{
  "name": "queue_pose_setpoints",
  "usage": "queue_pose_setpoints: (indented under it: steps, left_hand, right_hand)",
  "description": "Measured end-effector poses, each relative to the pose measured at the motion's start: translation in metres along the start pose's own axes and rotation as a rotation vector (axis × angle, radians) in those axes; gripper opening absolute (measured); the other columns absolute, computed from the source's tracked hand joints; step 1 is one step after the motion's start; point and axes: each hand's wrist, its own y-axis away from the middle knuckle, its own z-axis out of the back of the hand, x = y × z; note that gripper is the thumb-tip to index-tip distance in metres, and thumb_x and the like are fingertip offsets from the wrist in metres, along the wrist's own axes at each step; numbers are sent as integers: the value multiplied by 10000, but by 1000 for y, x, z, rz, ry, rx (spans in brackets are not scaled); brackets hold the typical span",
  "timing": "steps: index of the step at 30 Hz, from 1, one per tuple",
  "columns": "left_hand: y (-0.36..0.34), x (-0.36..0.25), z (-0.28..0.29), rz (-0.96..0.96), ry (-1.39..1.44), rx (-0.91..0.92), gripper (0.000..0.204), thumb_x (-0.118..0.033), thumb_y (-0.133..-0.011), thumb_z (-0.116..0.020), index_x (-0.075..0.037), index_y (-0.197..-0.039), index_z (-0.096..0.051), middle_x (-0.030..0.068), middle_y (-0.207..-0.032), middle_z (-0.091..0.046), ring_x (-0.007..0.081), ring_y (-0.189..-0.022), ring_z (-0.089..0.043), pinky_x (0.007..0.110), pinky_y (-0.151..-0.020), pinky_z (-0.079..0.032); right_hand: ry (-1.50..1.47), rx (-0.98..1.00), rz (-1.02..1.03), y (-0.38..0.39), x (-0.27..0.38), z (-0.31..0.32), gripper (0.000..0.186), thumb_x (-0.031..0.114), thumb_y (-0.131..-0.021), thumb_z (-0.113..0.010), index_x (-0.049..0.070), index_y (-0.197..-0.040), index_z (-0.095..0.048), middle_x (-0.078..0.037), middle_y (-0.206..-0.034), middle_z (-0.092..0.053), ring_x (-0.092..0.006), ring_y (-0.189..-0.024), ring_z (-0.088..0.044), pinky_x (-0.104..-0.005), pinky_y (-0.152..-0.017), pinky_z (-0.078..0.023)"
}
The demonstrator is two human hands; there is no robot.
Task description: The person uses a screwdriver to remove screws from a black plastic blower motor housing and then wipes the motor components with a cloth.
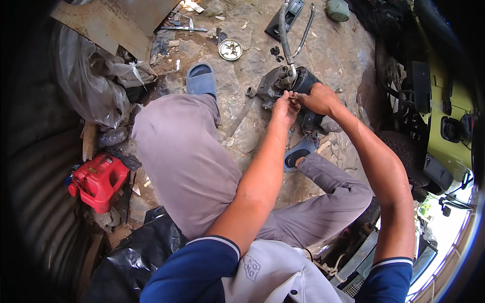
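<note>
A dark, dirty mechanical unit (273,81) stands on the stony ground between my feet, with a grey hose (284,38) joined to its top by a metal fitting (292,73). My left hand (286,109) is at the unit's near side, its fingers pinched together. Against those fingertips, my right hand (320,99) is closed too, beside the black housing (305,81). Something small and thin seems to lie between the fingers, but its kind is too small to tell. Left of the unit lies a long bar-like tool (239,118) with a round end.
A round tin (230,50) holds several small dark pieces. Beyond the unit lies a black rectangular panel (284,20). At left are plastic sheeting (86,76), a rusty metal sheet (108,22) and a red jerrycan (104,179). A yellow-green vehicle (449,108) stands at right.
</note>
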Motion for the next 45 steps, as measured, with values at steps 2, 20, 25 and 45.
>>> queue_pose_setpoints:
  steps: [2, 20, 25, 45]
  left_hand:
    - [-2, -1, -4, -10, -13, -67, 264, -312, -1050, -472, -92, -969, -592, 24, -833, -631, 143, -692, -586, 291, -604, -460]
    - [10, 6, -3, 54, -33, -125, 410, -437, -1059, -374, -87, -1073, -587, -8, -787, -610, 140, -649, -543, 294, -609, -423]
    - [7, -19, 29, 23, -167, -347, 470, -463, -1038, -371, -40, -1209, -486, 57, -821, -629, 160, -621, -510, 300, -531, -374]
    - [-50, -270, 27, -720, -1750, -856, 206, -182, -863, -697, 12, -928, -717, 108, -758, -712, 161, -548, -632, 311, -530, -513]
  right_hand:
    - [100, -14, 72, 0, 3, 2, 413, 379, -911, -566, -13, -974, -682, -241, -924, -705, -409, -914, -682, -479, -825, -539]
    - [339, -148, 362, 18, -3, -10, 204, 165, -890, -544, 61, -988, -690, -185, -870, -699, -338, -853, -704, -428, -752, -557]
    - [133, -309, 413, 84, 8, 30, 152, 178, -872, -613, 38, -921, -643, -177, -862, -677, -360, -822, -672, -457, -712, -532]
    - [-675, -64, 290, 126, -104, -132, 258, 257, -884, -663, 16, -933, -585, -205, -828, -656, -419, -772, -639, -506, -684, -493]
